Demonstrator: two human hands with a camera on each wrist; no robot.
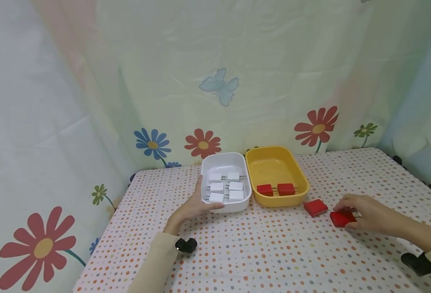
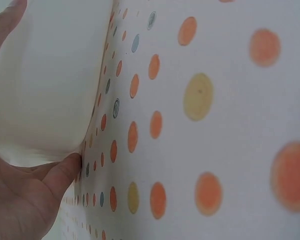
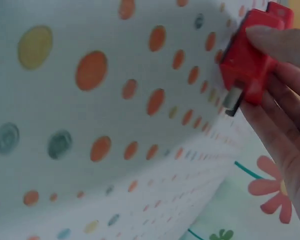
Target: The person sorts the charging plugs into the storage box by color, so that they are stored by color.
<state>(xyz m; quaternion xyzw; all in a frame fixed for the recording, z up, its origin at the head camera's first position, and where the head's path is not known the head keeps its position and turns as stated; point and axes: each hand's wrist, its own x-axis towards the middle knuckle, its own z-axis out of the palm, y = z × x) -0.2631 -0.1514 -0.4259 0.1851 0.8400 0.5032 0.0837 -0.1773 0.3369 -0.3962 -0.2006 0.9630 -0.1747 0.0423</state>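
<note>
In the head view my left hand (image 1: 195, 204) holds the near left corner of a white tray (image 1: 230, 207), thumb along its front and fingers along its left side. Several white plug adapters (image 1: 216, 187) lie inside it. My right hand (image 1: 371, 213) pinches a red plug adapter (image 1: 341, 219) at the table's right. Its metal prongs (image 3: 233, 99) stick out in the right wrist view. Just left of that hand, another red plug adapter (image 1: 315, 207) lies on the cloth. A yellow tray (image 1: 274, 165) has two red plug adapters (image 1: 286, 189) along its near side.
The two trays stand side by side, touching, near the back of the table. A dotted cloth (image 1: 267, 252) covers the tabletop. Flower-printed curtain walls (image 1: 164, 101) rise behind and at both sides.
</note>
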